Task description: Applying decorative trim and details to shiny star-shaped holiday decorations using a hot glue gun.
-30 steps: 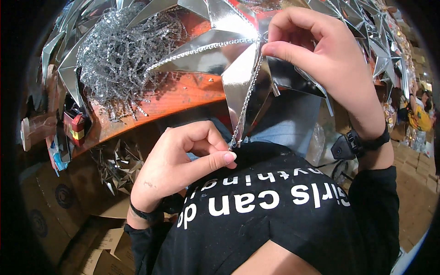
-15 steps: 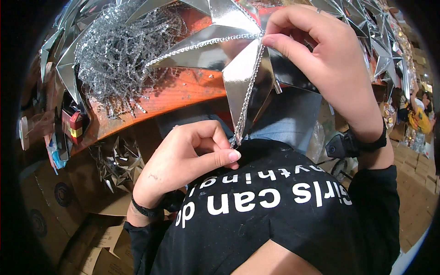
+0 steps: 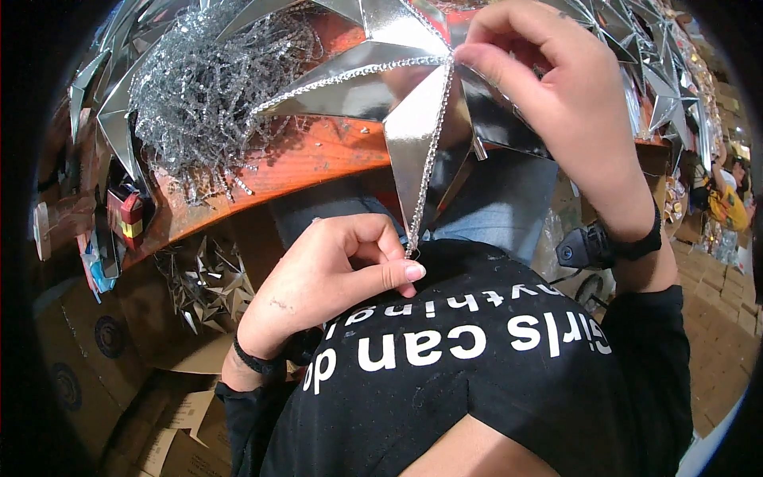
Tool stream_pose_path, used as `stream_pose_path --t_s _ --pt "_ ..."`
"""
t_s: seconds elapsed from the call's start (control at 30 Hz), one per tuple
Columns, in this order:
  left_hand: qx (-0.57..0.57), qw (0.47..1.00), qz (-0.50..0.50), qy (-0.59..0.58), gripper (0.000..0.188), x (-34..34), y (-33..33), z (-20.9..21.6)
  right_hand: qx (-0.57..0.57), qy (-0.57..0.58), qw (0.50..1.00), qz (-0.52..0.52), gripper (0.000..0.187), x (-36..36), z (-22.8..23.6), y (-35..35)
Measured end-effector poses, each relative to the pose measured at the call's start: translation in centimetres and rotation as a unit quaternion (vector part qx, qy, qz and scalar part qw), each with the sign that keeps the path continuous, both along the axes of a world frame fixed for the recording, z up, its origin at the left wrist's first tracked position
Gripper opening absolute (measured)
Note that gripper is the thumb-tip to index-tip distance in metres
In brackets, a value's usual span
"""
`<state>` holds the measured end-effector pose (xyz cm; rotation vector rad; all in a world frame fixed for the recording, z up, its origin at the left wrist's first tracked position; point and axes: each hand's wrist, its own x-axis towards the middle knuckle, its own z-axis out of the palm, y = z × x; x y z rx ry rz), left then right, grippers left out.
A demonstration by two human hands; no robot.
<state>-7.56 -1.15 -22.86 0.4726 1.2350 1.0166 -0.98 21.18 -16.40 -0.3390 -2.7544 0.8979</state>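
A shiny silver star ornament (image 3: 409, 119) lies over the table's near edge, one point aimed at me. Silver glitter trim (image 3: 358, 73) runs along its ridges. Down the near point goes a strand of the same trim (image 3: 433, 159), stretched between my hands. My left hand (image 3: 350, 262) pinches the strand's lower end between thumb and forefinger, just past the star's tip. At the star's centre my right hand (image 3: 540, 63) presses thumb and finger together on the upper end of the strand. A small metal tube (image 3: 478, 149) sticks out beside the near point.
A tangled heap of silver trim strands (image 3: 218, 95) sits on the orange-red table (image 3: 318, 163) to the left. More silver stars (image 3: 664, 95) are piled at the right and far left. A red box (image 3: 125, 215) stands at the left edge. Cardboard boxes (image 3: 103, 334) are below left.
Both hands keep their pinch on the trim strand. My left hand has shifted slightly to the right, and the strand now lies closer along the near point's ridge.
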Motion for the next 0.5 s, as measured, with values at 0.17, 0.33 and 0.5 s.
stream_pose_path --t_s 0.17,0.33,0.5 --pt "-0.002 1.000 0.001 -0.002 0.021 0.2 0.0 0.0 0.006 0.017 0.998 -0.056 0.011 1.4 1.0 -0.2" --pt "0.007 1.000 0.018 -0.013 0.020 0.5 0.1 -0.2 0.092 0.085 0.991 0.039 0.014 2.0 1.2 -1.0" --pt "0.014 0.999 0.028 -0.011 0.019 0.9 0.0 -0.7 0.122 0.093 0.986 0.071 0.016 2.0 0.8 -0.8"
